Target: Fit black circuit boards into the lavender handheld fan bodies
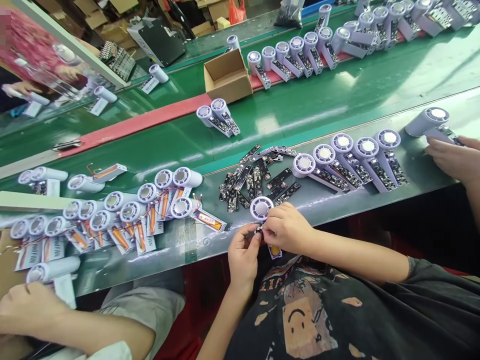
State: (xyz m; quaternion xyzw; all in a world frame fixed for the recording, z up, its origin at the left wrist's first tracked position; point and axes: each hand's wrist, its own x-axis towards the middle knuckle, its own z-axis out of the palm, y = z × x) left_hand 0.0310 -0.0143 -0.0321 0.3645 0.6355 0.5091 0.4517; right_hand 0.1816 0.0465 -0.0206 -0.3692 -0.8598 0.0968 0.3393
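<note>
Both hands meet at the near edge of the counter (pixel 337 200), just in front of the person's chest. The left hand (pixel 243 255) has its fingers (pixel 252 236) pinched shut on a small dark part, too small to identify. The right hand (pixel 287 227) curls closed around the lower body of a fan (pixel 261 207), whose round white head shows just above the knuckles, face up. An orange-and-purple piece (pixel 275 251) peeks out below the right hand. The two hands touch at the fingertips, right under the fan head.

Just beyond the fan lies a loose heap of circuit boards (pixel 255 177), dark and narrow, scattered at all angles. To the right of the heap, a row of fans (pixel 348 157) lies side by side, each with a board fitted along its handle. To the left, a cluster of fans (pixel 123 212) lies with orange batteries and red wires showing.

On the far side of the green belt (pixel 337 100) sits an open cardboard box (pixel 227 75), with another row of fans (pixel 300 52) beside it.

A co-worker's hand (pixel 452 157) rests at the right edge beside a fan, and another co-worker's hand (pixel 32 305) lies at the lower left near a white fan body.
</note>
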